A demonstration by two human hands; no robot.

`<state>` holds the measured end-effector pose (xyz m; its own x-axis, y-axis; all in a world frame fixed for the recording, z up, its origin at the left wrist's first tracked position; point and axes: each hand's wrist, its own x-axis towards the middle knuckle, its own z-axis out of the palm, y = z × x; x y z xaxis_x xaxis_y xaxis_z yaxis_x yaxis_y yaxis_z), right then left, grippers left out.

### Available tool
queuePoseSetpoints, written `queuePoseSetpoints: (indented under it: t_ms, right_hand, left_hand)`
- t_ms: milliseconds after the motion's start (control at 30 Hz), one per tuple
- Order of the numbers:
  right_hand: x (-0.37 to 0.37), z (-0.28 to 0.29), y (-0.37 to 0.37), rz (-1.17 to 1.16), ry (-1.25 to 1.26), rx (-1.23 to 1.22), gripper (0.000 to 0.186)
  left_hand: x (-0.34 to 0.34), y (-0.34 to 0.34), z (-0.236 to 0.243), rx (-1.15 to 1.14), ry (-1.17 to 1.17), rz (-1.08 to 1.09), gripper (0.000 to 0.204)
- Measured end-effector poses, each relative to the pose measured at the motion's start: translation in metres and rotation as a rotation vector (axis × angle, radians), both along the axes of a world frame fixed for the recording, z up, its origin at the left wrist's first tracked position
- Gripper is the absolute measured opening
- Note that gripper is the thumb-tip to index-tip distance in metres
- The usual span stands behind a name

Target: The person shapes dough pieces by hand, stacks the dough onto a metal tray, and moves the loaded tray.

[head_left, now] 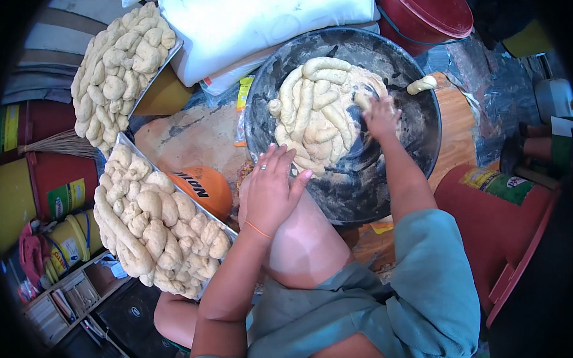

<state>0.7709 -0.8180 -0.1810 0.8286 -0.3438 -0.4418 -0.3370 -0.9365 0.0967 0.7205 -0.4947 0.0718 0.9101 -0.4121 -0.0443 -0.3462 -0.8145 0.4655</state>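
- A dough piece in the black basin is apparently being rolled by the right hand, fingers spread.
- Left hand is rested on the thigh, fingers unclenched.
- Even pressure seems needed next.

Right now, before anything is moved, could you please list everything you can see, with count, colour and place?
Basin: one, black, centre-right
Dough ropes: several, pale, in basin
Single dough piece: one, pale, basin's right rim
Trays: two, silvery, left
Twisted dough: many, pale, on trays
Sack: at least one, white, top centre
Bucket: one, dark red, upper right
Bin: one, red, right
Rounded object: one, orange, beside lower tray
Containers: several, red and yellow, left
Edge items: uncounted, too dim
Left hand: one, bare, on bent leg
Right hand: one, bare, over basin, fingers at dough
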Motion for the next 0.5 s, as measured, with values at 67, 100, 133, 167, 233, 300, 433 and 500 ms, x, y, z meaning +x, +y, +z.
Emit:
queuePoseSetpoints:
  t_ms: [67,100,133,167,233,300,433,500]
  right_hand:
    - [0.012,-0.019,-0.022,-0.289,-0.147,0.021,0.068]
    - [0.013,-0.026,-0.034,-0.566,-0.302,0.049,0.071]
    - [0.014,-0.029,-0.02,-0.562,-0.298,0.054,0.071]
    - [0.014,-0.029,0.004,-0.491,-0.222,0.066,0.074]
    - [0.004,-0.026,0.048,-0.415,-0.146,0.079,0.077]
    - [-0.014,-0.023,0.08,0.022,-0.103,0.224,0.072]
    - [-0.02,-0.017,0.032,-0.097,-0.457,0.745,0.051]
    - [-0.022,-0.026,0.004,-0.297,-0.536,0.538,0.057]
  left_hand:
    - [0.001,-0.006,-0.003,-0.028,-0.007,-0.016,0.046]
    - [0.001,-0.01,-0.004,-0.047,-0.015,-0.024,0.045]
    - [0.001,-0.007,-0.006,-0.042,-0.013,-0.019,0.045]
    - [0.001,-0.006,-0.006,-0.039,-0.01,-0.008,0.045]
    - [0.002,-0.003,-0.006,-0.034,-0.008,0.008,0.045]
    - [0.002,0.0,-0.006,-0.019,-0.021,-0.015,0.044]
    - [0.001,0.004,-0.001,-0.038,-0.018,-0.006,0.044]
    - [0.001,0.002,-0.002,-0.056,-0.022,-0.01,0.044]
